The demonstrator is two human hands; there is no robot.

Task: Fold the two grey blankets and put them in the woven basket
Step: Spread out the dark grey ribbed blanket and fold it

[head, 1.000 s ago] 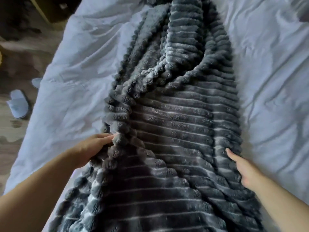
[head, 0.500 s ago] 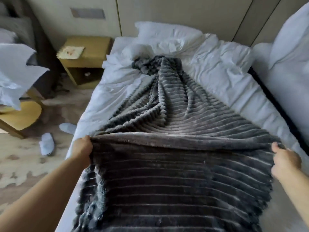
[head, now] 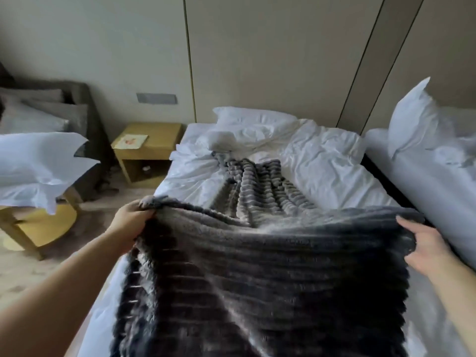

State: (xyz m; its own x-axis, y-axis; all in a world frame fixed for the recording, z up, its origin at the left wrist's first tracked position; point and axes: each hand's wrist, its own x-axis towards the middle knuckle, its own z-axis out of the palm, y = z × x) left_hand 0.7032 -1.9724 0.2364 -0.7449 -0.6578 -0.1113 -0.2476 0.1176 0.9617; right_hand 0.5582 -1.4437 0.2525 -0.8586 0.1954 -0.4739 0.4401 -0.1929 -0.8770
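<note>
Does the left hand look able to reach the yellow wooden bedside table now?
Probably not: the left hand grips the grey ribbed blanket, and the yellow wooden bedside table stands far off.

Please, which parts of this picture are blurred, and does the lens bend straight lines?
Head view: the blanket near the left hand and right hand is smeared, its ribs hardly readable; head view: its far end on the bed is sharper; head view: the wall seams lean outward, a wide-angle effect; head view: light is soft, no glare.
</note>
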